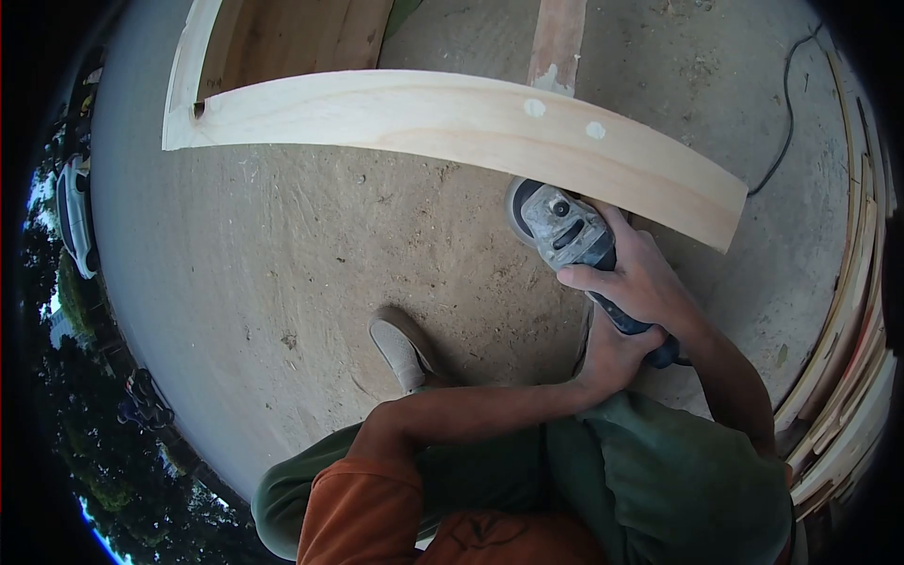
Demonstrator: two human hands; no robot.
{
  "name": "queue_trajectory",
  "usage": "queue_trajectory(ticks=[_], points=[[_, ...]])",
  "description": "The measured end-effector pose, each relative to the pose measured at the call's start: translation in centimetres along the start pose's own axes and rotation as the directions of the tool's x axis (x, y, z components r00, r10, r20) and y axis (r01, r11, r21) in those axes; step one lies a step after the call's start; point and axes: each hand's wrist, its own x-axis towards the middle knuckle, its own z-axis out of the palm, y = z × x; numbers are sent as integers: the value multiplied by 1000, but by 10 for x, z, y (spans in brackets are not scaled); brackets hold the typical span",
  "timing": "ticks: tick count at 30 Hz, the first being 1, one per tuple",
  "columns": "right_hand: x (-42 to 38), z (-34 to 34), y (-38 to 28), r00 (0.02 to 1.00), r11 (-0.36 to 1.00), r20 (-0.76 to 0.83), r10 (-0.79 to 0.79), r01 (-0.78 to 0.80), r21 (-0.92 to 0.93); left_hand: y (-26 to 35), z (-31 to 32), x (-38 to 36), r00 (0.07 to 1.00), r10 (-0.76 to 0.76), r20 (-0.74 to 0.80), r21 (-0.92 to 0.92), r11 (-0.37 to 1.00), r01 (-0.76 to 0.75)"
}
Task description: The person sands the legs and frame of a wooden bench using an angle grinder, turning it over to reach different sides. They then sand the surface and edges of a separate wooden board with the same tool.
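Note:
An angle grinder [574,231] with a dusty grey head is held in both hands. My right hand [645,273] wraps round the body just behind the head, thumb along the near side. Farther back, my left hand [617,353] grips the rear of the body. The disc, at the head's left, lies right by the near edge of a pale curved wooden board [424,118]. This board has two round light spots toward its right half and a small dark notch near its left end. Part of the disc is hidden under the head.
Brown wooden panels [292,38] adjoin the board at upper left, and a worn plank [557,42] runs behind it. A black cable [786,113] trails on the concrete at right. Long timber strips [852,320] are stacked along the right side. My shoe [400,344] rests on the dusty floor.

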Motion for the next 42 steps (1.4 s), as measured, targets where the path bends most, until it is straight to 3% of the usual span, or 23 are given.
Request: queue_trajectory(ticks=[8,11,15,18,21,26,33,36,38,40,42], points=[[24,15,-10,1000,1000,11,1,-1,-13,18,-21,5,997,64,-44,-9,998,-65],[32,25,-7,999,997,-7,-40,39,-64,17,-32,9,1000,26,-18,-19,999,-26],[31,24,-10,1000,998,16,18,-17,-56,18,-33,8,999,31,-17,-27,999,-31],[25,23,-1,1000,996,-7,12,-12,-91,14,-25,8,993,105,-48,-35,994,-107],[17,16,-3,999,997,-33,-23,21,-74,6,-18,6,997,73,-23,-90,993,-75],[4,5,-6,994,994,3,110,-110,26,-1,-9,3,999,48,-11,-13,999,-48],[-16,-9,5,990,990,-54,130,-127,65,-7,11,3,999,47,26,39,998,-48],[-29,-21,5,985,989,-111,130,-121,84,-8,24,3,998,-12,57,-7,1000,13],[-42,-31,-4,959,961,-136,251,-230,152,-14,32,1,990,-31,135,33,999,26],[-57,-36,1,955,965,-158,250,-232,123,-9,38,-2,989,-42,143,64,997,33],[-69,-42,-2,951,969,-195,241,-226,95,-4,35,-3,928,-165,333,170,979,113]])
